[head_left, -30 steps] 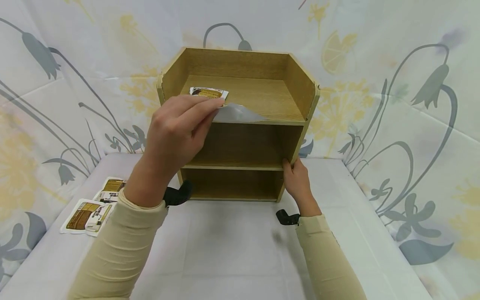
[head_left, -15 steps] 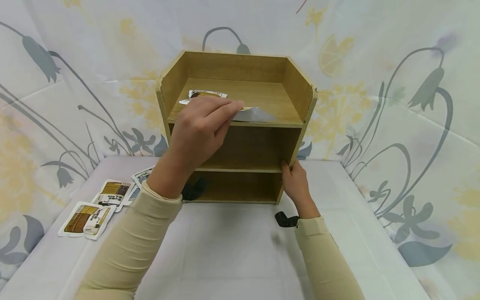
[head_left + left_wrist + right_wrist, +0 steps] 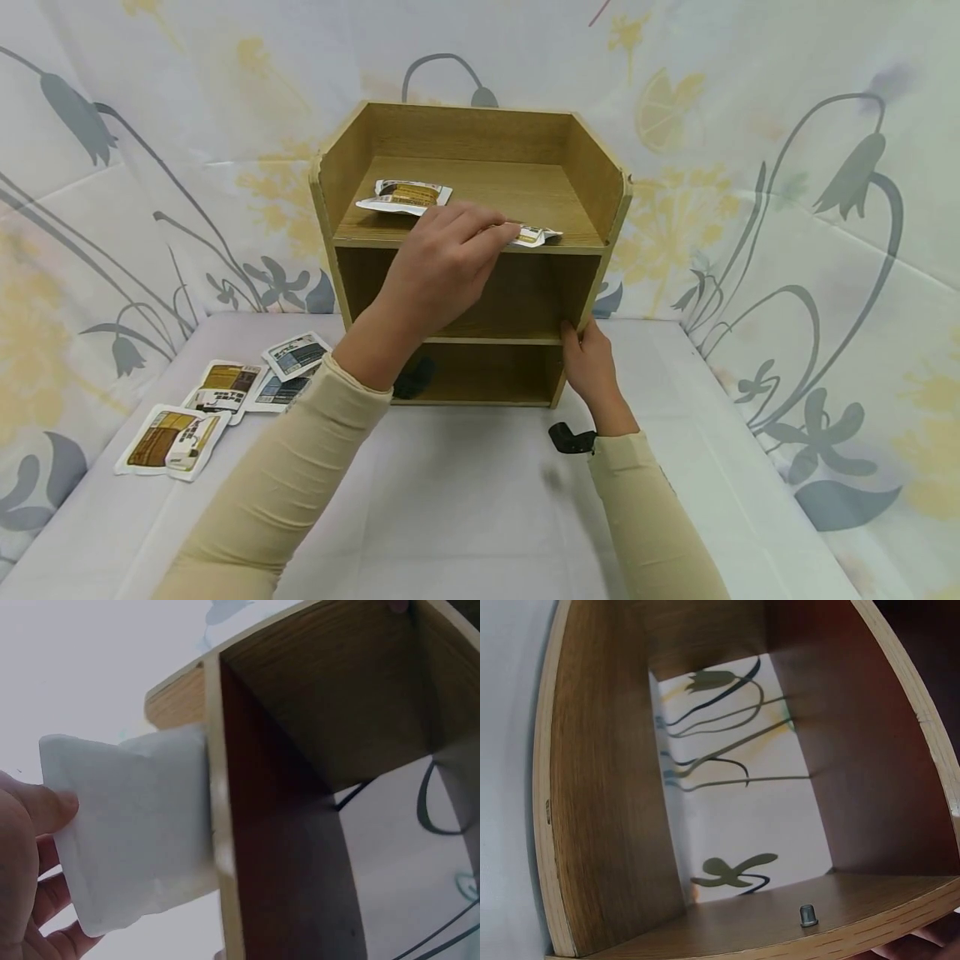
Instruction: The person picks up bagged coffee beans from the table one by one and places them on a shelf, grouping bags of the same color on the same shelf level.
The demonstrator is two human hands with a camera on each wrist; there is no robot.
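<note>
- Head view: the left hand pinches a flat, pale-edged packet between thumb and bent fingers; it pokes out towards two o'clock, above the front edge of the top tier.
- At eleven o'clock from that hand, a plump, glossy packet lies on the tier's wood-grained board.
- At four o'clock on the angular wooden shelf, the right hand grips the side panel, thumb at its front edge.
- At eight o'clock from the shelf, rectangular printed pouches lie partly overlapping on the smooth white tabletop.
- Left wrist view: at eight o'clock, the thumb presses the held packet's plain, matte white face, fingers behind; whether its far end touches the board is hard to tell.
- Right wrist view: fingers curl beneath the panel at four o'clock; a stubby metal peg stands at five.
</note>
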